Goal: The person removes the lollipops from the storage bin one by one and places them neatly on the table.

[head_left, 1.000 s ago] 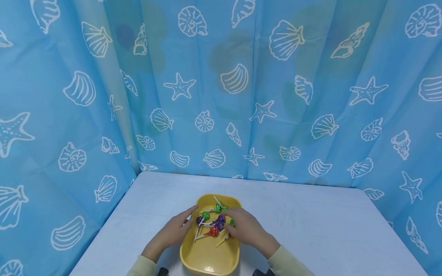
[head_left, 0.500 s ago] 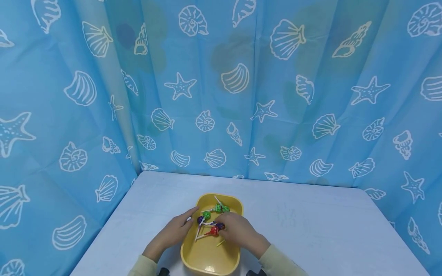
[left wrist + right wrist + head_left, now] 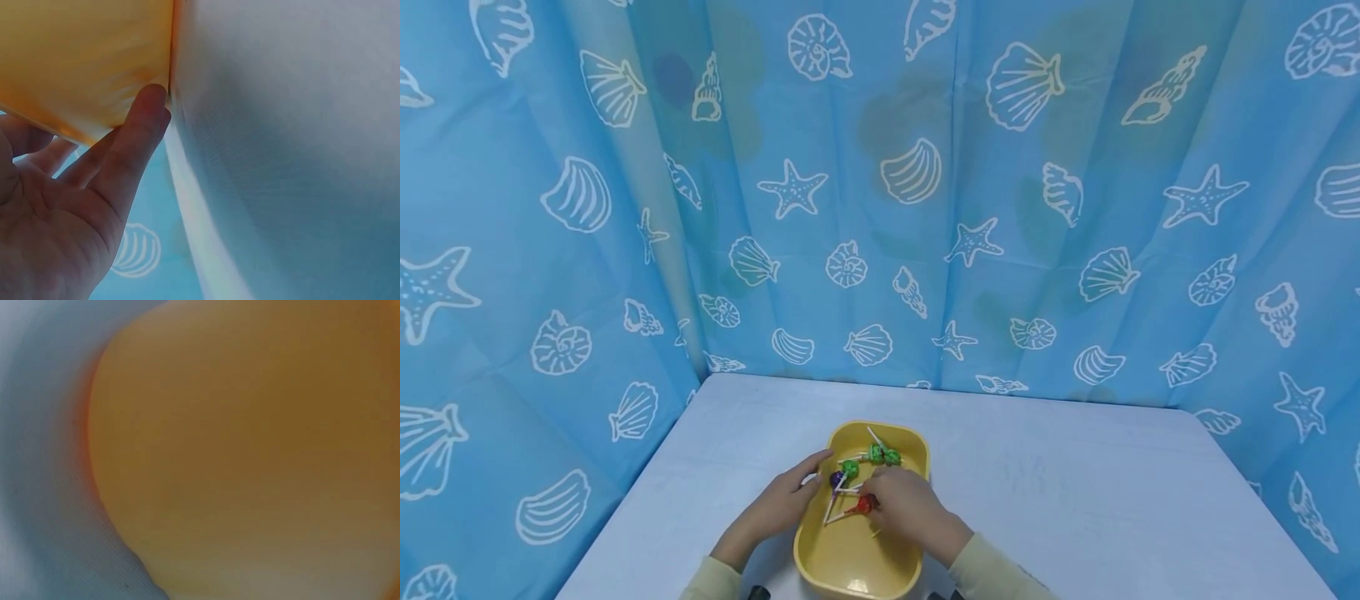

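Note:
A yellow rectangular tub [image 3: 853, 567] holds several lollipops. Two green lollipops [image 3: 891, 457] lie at its far end, with another green lollipop [image 3: 850, 468] and a purple lollipop [image 3: 837, 479] along the left side. My left hand [image 3: 778, 502] touches the tub's left side; in the left wrist view its extended fingers [image 3: 140, 128] lie against the outer wall. Inside the tub, my right hand [image 3: 906, 507] reaches down over the lollipops, fingertips beside a red lollipop [image 3: 863, 505]. I cannot tell what is under its palm. The right wrist view shows only the blurred yellow wall.
The tub stands on a white-covered table [image 3: 1075, 492]. A blue curtain [image 3: 917, 275] with white shell and starfish prints hangs behind the table and along its sides.
My right hand has moved left and slightly toward me inside the tub, covering the purple lollipops in the middle. The left hand has stayed at the tub's side.

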Motion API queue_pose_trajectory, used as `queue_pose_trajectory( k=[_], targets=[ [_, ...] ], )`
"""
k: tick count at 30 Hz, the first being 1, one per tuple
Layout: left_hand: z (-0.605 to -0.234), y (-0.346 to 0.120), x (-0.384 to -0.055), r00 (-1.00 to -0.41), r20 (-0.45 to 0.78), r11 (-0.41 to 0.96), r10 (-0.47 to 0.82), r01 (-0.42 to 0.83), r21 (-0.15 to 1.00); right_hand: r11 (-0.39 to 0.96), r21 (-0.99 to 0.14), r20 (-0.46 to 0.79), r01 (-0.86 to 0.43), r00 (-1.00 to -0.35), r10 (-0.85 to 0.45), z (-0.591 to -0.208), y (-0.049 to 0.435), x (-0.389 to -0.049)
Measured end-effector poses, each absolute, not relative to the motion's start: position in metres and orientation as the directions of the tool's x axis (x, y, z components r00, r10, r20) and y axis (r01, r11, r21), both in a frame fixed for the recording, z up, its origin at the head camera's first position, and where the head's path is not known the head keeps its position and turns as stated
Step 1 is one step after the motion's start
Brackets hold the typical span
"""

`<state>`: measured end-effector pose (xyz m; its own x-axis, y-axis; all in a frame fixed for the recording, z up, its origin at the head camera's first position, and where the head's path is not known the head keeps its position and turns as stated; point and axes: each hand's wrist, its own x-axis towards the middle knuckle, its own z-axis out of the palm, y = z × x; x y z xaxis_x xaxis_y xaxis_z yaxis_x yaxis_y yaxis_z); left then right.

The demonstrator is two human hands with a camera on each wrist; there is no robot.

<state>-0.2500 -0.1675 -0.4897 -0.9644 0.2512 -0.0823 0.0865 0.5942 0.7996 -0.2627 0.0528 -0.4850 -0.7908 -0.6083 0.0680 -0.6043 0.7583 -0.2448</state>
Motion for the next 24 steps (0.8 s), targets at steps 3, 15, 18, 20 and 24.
queue_pose_trajectory(
  k=[3,15,18,20,24],
  targets=[
    [-0.490,-0.167,-0.250,-0.964,-0.079,0.576,0.254,0.085,0.813,0.753,-0.226,0.092,-0.618,-0.783,-0.615,-0.485,0.052,-0.262],
    [-0.496,-0.168,-0.251,-0.966,-0.083,0.568,0.243,0.073,0.820,0.748,-0.126,0.162,-0.652,-0.757,-0.633,-0.492,0.047,-0.262],
    [-0.495,-0.168,-0.250,-0.963,-0.081,0.562,0.255,0.080,0.823,0.751,-0.095,0.185,-0.654,-0.752,-0.632,-0.494,0.048,-0.262],
    [-0.494,-0.168,-0.250,-0.962,-0.084,0.559,0.261,0.079,0.826,0.749,-0.072,0.205,-0.659,-0.744,-0.636,-0.495,0.048,-0.262],
    [-0.493,-0.168,-0.251,-0.960,-0.092,0.559,0.263,0.073,0.826,0.744,-0.055,0.217,-0.666,-0.735,-0.642,-0.495,0.049,-0.262]
  ],
)
